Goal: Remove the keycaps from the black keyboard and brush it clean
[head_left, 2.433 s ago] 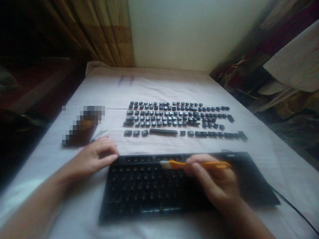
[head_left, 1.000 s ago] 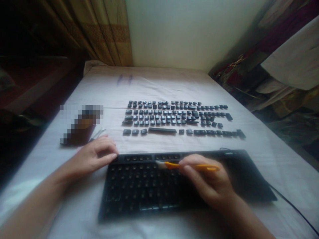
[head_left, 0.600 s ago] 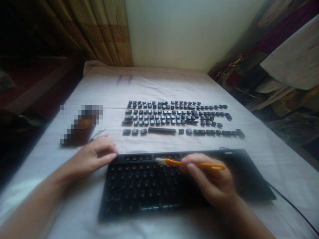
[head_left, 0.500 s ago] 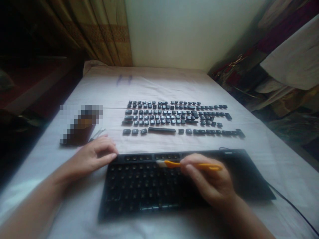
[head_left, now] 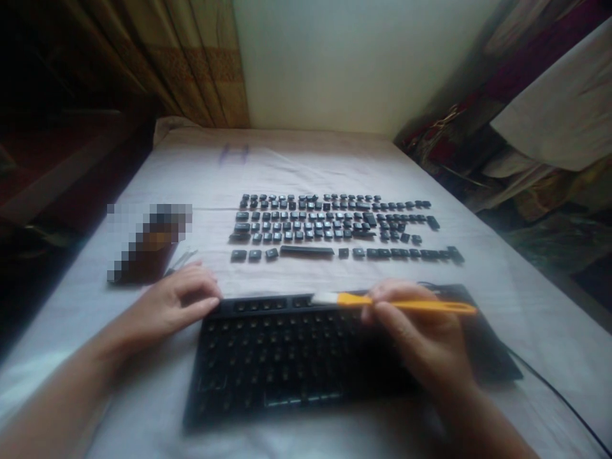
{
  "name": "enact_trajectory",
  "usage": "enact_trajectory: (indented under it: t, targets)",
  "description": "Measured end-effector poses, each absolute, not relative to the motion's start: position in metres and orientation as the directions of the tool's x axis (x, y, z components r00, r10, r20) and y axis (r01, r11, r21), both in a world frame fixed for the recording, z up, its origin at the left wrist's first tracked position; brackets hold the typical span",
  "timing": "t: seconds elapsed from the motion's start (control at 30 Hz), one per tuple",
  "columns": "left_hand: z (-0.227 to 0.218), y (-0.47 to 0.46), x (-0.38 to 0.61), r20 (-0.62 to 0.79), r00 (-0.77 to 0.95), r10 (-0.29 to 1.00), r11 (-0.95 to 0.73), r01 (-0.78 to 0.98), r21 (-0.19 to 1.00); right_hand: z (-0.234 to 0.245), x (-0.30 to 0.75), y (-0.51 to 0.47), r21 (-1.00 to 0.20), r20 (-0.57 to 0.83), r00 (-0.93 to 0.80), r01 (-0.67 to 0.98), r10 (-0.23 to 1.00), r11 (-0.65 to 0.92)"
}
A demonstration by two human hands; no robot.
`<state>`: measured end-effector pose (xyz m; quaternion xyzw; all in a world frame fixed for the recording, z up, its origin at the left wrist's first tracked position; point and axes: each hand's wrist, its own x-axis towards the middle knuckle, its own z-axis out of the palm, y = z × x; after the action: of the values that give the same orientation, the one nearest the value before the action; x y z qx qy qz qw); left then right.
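A black keyboard (head_left: 268, 357) with its keycaps off lies flat before me, its bare key sockets showing. My left hand (head_left: 179, 296) grips its far left corner, thumb and curled fingers at the edge. In my right hand (head_left: 415, 325) is a paintbrush (head_left: 351, 299) with a yellow-orange handle, pinched between thumb and fingers. The brush's pale bristles point left and meet the top strip of the keyboard. My right hand and forearm hide part of the keyboard's right side. Behind it, loose black keycaps (head_left: 306, 226) lie in several rows, with the long spacebar (head_left: 306, 251) in the nearest row.
A pixelated dark object (head_left: 148, 245) lies to the left, with thin metallic-looking items (head_left: 184, 258) beside it. The keyboard's cable (head_left: 554, 386) runs off to the right. A pale cloth (head_left: 306, 159) covers the surface; a curtain (head_left: 205, 64) hangs behind, and fabrics (head_left: 549, 108) hang at the right.
The paintbrush has moved up and slightly right with my right hand, from the key sockets onto the top strip. More of its handle shows. My left hand keeps its place at the corner.
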<state>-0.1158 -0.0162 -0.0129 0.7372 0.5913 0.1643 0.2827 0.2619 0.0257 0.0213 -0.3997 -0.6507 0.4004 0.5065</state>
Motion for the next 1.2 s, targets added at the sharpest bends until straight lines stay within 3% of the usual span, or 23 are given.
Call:
enact_trajectory:
  t: [0.23, 0.73, 0.97, 1.2]
  targets:
    - [-0.016, -0.017, -0.12, -0.086, 0.245, 0.966, -0.144, 0.779, 0.61, 0.02, 0.267, 0.033, -0.875, 0.328, -0.202, 0.304, 0.923, 0.378]
    - [-0.016, -0.016, -0.117, -0.117, 0.203, 0.972, -0.086, 0.776, 0.625, 0.021, 0.258, 0.03, -0.808, 0.374, -0.341, 0.336, 0.862, 0.483]
    - [-0.007, -0.017, -0.113, -0.138, 0.21, 0.968, -0.084, 0.788, 0.61, 0.019, 0.256, 0.024, -0.858, 0.315, -0.384, 0.275, 0.868, 0.433]
    - [-0.003, -0.017, -0.107, -0.128, 0.185, 0.974, -0.072, 0.794, 0.603, 0.013, 0.263, 0.027, -0.859, 0.378, -0.29, 0.246, 0.879, 0.45]
